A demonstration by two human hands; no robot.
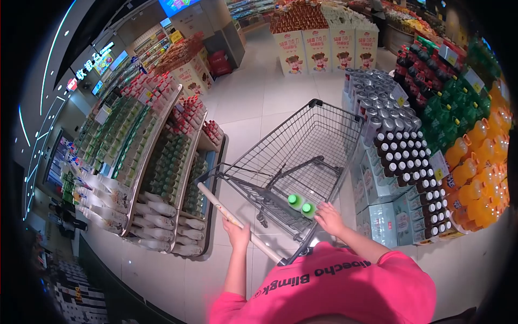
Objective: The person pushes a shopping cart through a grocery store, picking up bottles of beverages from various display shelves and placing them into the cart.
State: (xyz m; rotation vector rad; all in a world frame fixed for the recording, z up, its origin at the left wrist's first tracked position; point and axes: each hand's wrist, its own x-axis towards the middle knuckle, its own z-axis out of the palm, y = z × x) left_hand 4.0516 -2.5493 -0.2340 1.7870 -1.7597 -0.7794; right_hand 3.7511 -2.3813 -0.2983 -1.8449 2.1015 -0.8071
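Note:
A wire shopping cart (302, 156) stands at an angle in front of me. My left hand (237, 233) is wrapped around its pale push handle (224, 210). At the cart's near right side, my right hand (329, 218) rests with bent fingers over the wire rim, gripping it. Just left of those fingers, two bottles with bright green caps stand upright in the near end of the cart: one bottle (308, 210) close to my fingertips, the other bottle (294, 202) slightly farther left. Whether my fingertips touch the closer bottle I cannot tell.
Shelves of bottles (167, 167) line the left. Close on the cart's right are stacked cans (380, 105), white-capped dark bottles (402, 156) and orange drink bottles (475, 173). Ahead, printed display boxes (318, 51) stand beyond the tiled floor (253, 92).

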